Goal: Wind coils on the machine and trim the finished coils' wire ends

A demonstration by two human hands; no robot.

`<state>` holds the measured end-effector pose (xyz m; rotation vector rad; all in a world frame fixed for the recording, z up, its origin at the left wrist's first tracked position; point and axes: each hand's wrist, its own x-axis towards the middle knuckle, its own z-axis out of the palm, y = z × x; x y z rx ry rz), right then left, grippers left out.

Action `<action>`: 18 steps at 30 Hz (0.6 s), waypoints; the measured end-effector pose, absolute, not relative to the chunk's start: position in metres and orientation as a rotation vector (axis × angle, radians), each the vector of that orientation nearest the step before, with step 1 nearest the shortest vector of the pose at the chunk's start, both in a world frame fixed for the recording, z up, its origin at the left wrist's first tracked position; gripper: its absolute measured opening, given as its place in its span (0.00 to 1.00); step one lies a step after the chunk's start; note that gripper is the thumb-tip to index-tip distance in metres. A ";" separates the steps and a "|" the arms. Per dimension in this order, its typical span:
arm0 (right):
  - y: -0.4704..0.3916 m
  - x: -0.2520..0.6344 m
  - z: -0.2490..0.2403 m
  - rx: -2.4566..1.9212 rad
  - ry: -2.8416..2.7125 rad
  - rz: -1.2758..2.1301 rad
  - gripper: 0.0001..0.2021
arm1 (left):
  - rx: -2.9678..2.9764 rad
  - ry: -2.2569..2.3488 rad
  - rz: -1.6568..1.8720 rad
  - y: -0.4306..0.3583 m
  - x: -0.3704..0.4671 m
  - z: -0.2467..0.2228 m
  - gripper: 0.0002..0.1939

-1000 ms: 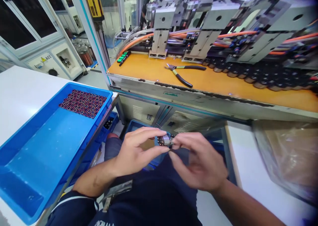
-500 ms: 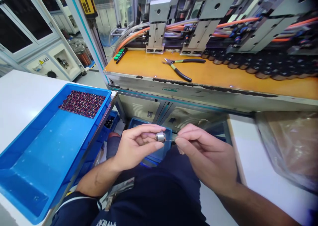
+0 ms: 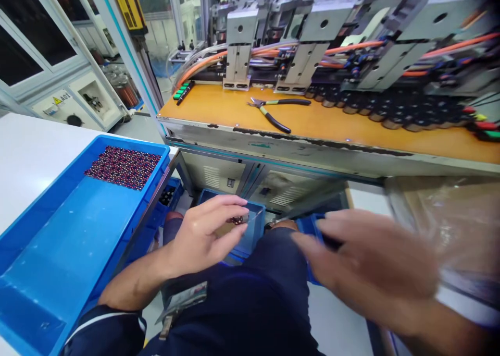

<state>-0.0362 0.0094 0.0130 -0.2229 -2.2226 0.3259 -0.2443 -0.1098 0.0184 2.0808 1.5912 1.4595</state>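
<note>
My left hand [image 3: 209, 228] pinches a small round metal part with a dark, coppery end [image 3: 237, 220] between thumb and fingertips, above my lap. The fingers cover much of it, so its exact kind is unclear. A fine wire seems to stick out of it toward the right. My right hand [image 3: 375, 262] is apart from it on the right, blurred by motion. Its thumb stands away from the fingers, and nothing shows between them. Below and behind the left hand is a small blue bin [image 3: 255, 225].
A large blue tray [image 3: 70, 241] on the left table holds many small dark-red parts [image 3: 123, 167] packed together. Pliers [image 3: 269, 111], green-and-black markers [image 3: 183, 92] and rows of black-topped cylinders [image 3: 375, 106] lie on the orange bench [image 3: 211, 106] under the machine. Plastic-wrapped cardboard [image 3: 461, 215] is at right.
My right hand has left the wire by the metal part and swung right, its thumb and fingers parting. The left hand keeps its pinch, and the view has shifted slightly.
</note>
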 end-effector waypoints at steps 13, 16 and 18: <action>0.007 -0.076 0.056 -0.280 -2.543 1.490 0.19 | 2.001 1.372 1.552 -0.124 -0.252 0.016 0.14; 0.051 -0.093 0.066 -0.439 -2.511 1.457 0.17 | 1.952 1.406 1.640 -0.126 -0.255 0.014 0.12; 0.100 -0.111 0.066 -0.621 -2.401 0.841 0.16 | 1.900 1.446 1.709 -0.126 -0.257 0.013 0.13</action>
